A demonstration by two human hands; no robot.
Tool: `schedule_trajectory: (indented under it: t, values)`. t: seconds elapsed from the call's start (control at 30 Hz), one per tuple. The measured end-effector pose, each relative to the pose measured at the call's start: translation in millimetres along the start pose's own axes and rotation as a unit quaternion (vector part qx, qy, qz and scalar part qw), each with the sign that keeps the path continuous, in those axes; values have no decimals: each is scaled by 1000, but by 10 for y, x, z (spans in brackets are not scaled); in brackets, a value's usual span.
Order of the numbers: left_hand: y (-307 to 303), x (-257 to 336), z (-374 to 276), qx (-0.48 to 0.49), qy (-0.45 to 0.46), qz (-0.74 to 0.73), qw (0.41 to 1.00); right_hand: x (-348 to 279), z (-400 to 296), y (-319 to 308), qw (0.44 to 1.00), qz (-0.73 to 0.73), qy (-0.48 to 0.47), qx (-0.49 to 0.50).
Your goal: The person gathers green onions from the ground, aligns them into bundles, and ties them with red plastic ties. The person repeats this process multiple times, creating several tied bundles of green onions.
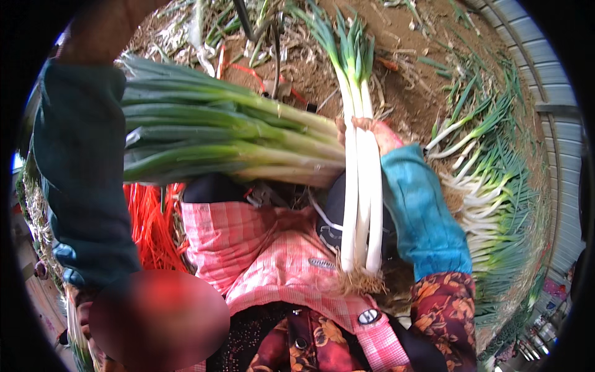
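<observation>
My right hand (386, 137), in a teal oversleeve, is closed around three long green onions (361, 195). Their white stems and brown roots hang towards my lap, while the green leaves point away from me. Left of this hand, a thick bundle of green onions (228, 139) lies crosswise in front of my knees, its pale stems ending beside the hand. My left arm reaches up along the left side, and only the blurred wrist end of my left hand (104, 32) shows at the upper edge. Its fingers are out of view.
Red plastic strips (151, 228) lie left of my pink checked apron (265, 242). A bent metal rod (276, 60) rises beyond the bundle. More green onions (488, 223) lie in a row along the right, before a corrugated wall (553, 139). Peelings (172, 32) litter the soil.
</observation>
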State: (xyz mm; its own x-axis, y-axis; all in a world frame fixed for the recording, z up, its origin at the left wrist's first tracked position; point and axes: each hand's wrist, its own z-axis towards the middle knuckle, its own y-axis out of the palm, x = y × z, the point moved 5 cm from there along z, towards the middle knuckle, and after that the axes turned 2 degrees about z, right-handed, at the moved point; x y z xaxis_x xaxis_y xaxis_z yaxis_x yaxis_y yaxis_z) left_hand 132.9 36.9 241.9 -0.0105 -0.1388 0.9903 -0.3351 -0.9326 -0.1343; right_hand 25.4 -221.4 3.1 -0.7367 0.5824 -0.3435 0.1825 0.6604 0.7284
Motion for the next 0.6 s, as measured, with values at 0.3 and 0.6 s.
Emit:
schedule_trajectory:
  t: [0.3,0.6]
  values:
    - [2228,-1798,-299,-115,-329,-222,910,-71,-1361,16,982,-168,-17,86]
    - [2685,-1291,-198,-182,-181,-719,646,769,-2444,213,957,-233,-40,170]
